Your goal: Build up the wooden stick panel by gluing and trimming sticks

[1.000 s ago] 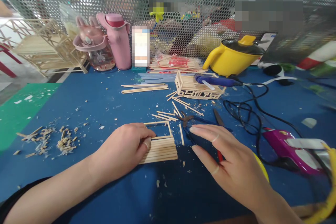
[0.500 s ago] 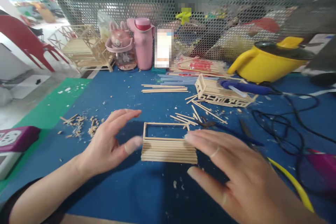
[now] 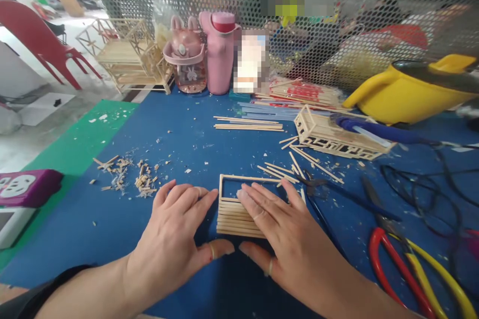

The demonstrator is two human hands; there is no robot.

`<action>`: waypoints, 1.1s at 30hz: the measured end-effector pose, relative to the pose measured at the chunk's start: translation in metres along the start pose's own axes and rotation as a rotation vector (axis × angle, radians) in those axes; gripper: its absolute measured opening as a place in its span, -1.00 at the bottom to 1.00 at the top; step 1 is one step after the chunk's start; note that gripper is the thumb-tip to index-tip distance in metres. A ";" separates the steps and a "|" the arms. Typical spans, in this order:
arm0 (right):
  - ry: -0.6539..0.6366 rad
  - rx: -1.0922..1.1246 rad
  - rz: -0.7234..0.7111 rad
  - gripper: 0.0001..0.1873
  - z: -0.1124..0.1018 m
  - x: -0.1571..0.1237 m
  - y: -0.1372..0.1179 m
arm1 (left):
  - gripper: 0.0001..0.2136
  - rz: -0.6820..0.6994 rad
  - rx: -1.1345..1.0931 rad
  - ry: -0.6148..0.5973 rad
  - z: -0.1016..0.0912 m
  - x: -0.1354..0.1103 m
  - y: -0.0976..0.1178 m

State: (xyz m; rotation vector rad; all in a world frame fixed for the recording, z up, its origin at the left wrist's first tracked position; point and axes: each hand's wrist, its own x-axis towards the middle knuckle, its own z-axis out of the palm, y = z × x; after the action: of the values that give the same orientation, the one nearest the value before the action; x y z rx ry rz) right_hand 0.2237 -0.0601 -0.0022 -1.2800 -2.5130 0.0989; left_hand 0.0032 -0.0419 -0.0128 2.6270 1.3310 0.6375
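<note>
A small flat panel of wooden sticks (image 3: 235, 217) lies on the blue table in front of me, its near part made of rods side by side and its far part an open rectangular frame (image 3: 239, 178). My right hand (image 3: 284, 224) is flat over the panel's right side, fingers spread on the rods, hiding that end. At the left edge is my left hand (image 3: 179, 229), its index fingertip at the frame's side and its thumb stretched along the near edge. Neither hand grips the panel.
Loose sticks (image 3: 249, 127) and a stick model (image 3: 340, 134) with a blue glue gun (image 3: 377, 129) lie beyond. Pliers (image 3: 389, 229) and black cable are at right, a yellow watering can (image 3: 411, 92) behind. Wood scraps (image 3: 144, 179) are at left; bottles (image 3: 220, 55) stand at the back.
My right hand has come down and left onto the panel, uncovering the red and yellow plier handles. My left hand has moved right and nearer, beside the panel. The view has shifted slightly.
</note>
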 end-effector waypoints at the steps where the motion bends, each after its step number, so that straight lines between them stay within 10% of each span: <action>1: 0.011 0.009 0.000 -0.48 0.000 0.000 0.000 | -0.48 -0.002 -0.008 0.001 0.000 0.000 0.000; 24: 0.038 0.107 0.057 -0.63 0.000 0.002 -0.004 | -0.64 -0.007 0.024 -0.042 -0.004 0.001 0.001; 29: 0.018 0.104 0.056 -0.63 -0.002 0.002 -0.004 | -0.32 0.072 0.180 0.044 0.002 0.000 0.024; 33: -0.006 0.113 0.070 -0.61 -0.002 -0.001 -0.004 | -0.55 0.158 0.214 0.053 0.015 0.002 0.049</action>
State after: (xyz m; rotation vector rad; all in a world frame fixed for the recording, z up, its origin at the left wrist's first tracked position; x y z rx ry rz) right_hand 0.2219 -0.0638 0.0001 -1.3239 -2.4299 0.2568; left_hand 0.0467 -0.0682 -0.0109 2.9299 1.2806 0.6207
